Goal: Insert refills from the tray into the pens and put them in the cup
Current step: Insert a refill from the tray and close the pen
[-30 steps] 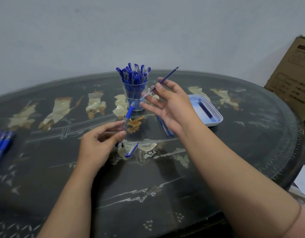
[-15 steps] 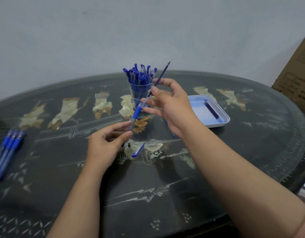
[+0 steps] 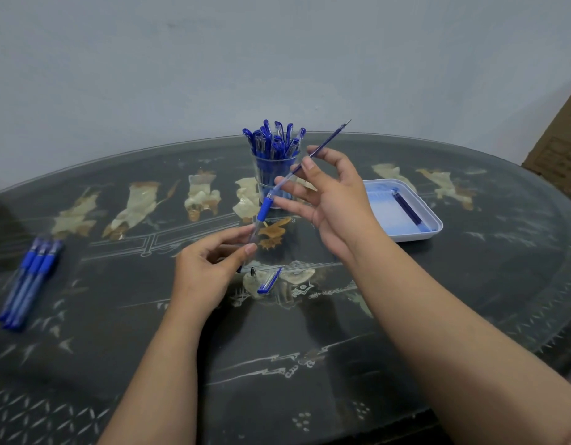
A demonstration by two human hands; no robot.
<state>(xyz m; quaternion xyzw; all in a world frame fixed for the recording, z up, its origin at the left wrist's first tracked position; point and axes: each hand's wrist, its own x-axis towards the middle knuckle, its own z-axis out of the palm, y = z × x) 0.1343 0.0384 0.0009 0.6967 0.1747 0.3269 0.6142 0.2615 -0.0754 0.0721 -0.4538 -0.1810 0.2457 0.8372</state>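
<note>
My left hand (image 3: 207, 271) grips the lower end of a clear pen barrel with a blue grip (image 3: 264, 209), tilted up to the right. A blue refill (image 3: 326, 142) sticks out of its top, pinched by the thumb and forefinger of my right hand (image 3: 332, 194). Behind the barrel stands a clear cup (image 3: 273, 175) full of blue pens. On the table below my hands lie a blue pen cap (image 3: 270, 281) and a small dark tip (image 3: 252, 271). At the right, a white tray (image 3: 435, 224) holds one refill (image 3: 407, 208).
Three blue pens (image 3: 27, 277) lie together at the table's left edge. A cardboard box (image 3: 560, 149) stands off the table at the far right. The dark oval table (image 3: 310, 364) has a glass top with inlaid patterns.
The view has shifted, so the cup and tray sit further right in it. My right hand has turned the refill steeper and brought it in line with the barrel. My left hand still holds the barrel.
</note>
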